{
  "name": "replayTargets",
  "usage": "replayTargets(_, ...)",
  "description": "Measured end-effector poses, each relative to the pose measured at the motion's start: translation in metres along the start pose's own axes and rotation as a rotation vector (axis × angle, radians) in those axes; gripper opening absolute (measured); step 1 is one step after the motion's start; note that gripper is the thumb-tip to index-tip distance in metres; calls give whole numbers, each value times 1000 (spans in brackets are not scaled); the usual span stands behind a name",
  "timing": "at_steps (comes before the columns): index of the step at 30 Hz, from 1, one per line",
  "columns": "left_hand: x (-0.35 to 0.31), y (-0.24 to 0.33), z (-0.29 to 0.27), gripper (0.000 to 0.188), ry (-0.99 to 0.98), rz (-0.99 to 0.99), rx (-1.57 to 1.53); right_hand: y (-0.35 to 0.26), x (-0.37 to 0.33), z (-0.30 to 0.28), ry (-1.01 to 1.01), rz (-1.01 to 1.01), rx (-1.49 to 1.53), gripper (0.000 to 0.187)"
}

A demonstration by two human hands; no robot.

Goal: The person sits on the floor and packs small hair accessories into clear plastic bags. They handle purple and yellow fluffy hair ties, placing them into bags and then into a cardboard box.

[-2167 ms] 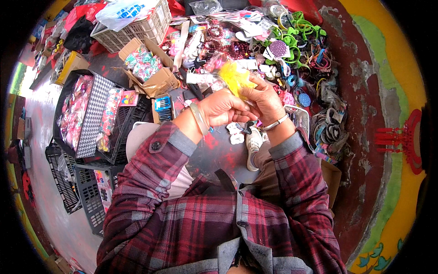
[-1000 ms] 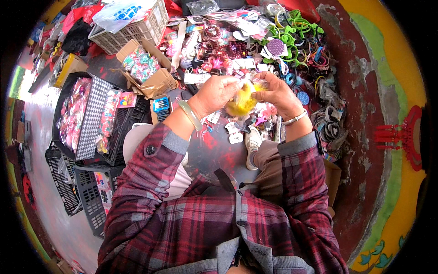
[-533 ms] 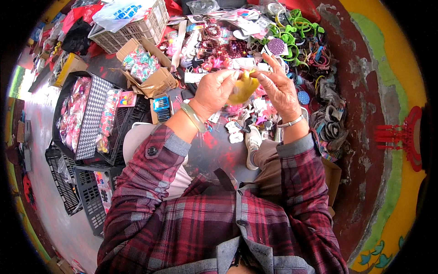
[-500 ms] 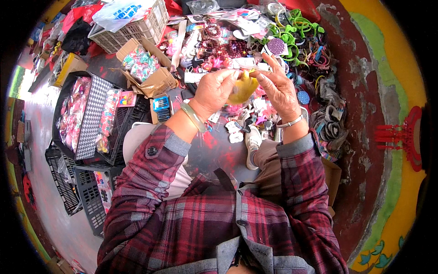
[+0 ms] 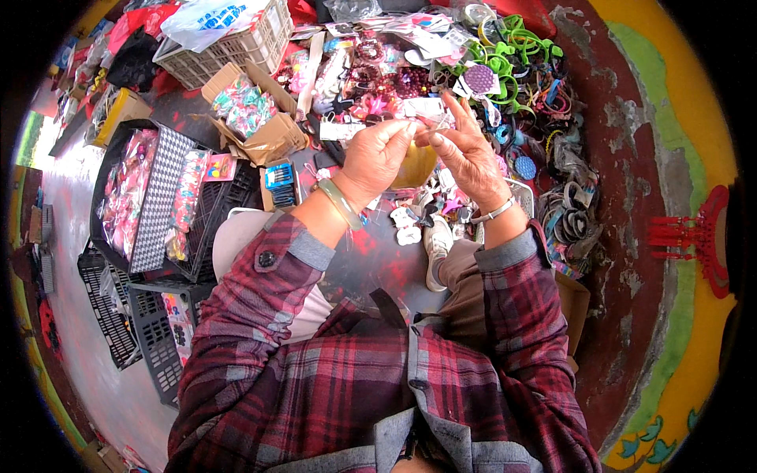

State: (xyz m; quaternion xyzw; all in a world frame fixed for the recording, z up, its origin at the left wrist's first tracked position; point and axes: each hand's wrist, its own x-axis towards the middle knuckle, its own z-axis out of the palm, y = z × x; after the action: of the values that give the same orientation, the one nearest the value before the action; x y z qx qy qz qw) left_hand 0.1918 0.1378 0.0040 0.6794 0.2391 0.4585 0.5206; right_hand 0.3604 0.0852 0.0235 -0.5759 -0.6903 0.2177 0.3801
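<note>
A yellow, partly see-through piece (image 5: 415,167) hangs just below and behind my fingers; its kind cannot be made out. My left hand (image 5: 377,155) is closed, thumb and forefinger pinched at its upper edge. My right hand (image 5: 473,158) meets it there, thumb and forefinger pinched together, the other fingers raised. What lies between the right fingertips is too small to tell. Beneath both hands spreads a heap of hair accessories, with a white flower-shaped piece (image 5: 407,227) near my shoe (image 5: 436,251).
Green headbands (image 5: 516,55) and a purple dotted disc (image 5: 479,79) lie at the far right of the heap. To the left stand a cardboard box (image 5: 264,146) of small packets, a crate (image 5: 229,55) and a houndstooth-patterned bin (image 5: 162,201). A worn wall (image 5: 623,158) rises at right.
The yellow piece, plainly seen between my fingers before, now sits lower and more hidden behind them. My left hand has shifted slightly right and the fingertips have come closer together.
</note>
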Motion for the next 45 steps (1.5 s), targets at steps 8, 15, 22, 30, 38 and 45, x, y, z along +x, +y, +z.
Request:
replayTargets(8,-2,-4,1,22,1,-16,-9,0,1,1,-29,-12,-41,33)
replayTargets(15,1,-4,-3,25,38,-49,16,-1,-2,1,246,127,332,22)
replayTargets(22,2,-5,-4,25,218,-181,-157,-10,0,-3,79,488,757,65)
replayTargets(30,0,0,-1,27,81,-193,-196,-15,-4,22,83,439,814,27)
replayTargets(38,0,1,5,33,-30,-363,-463,-6,-6,31,217,449,782,20)
replayTargets(45,-2,-10,4,33,-88,-351,-472,-4,-6,36,317,454,587,22)
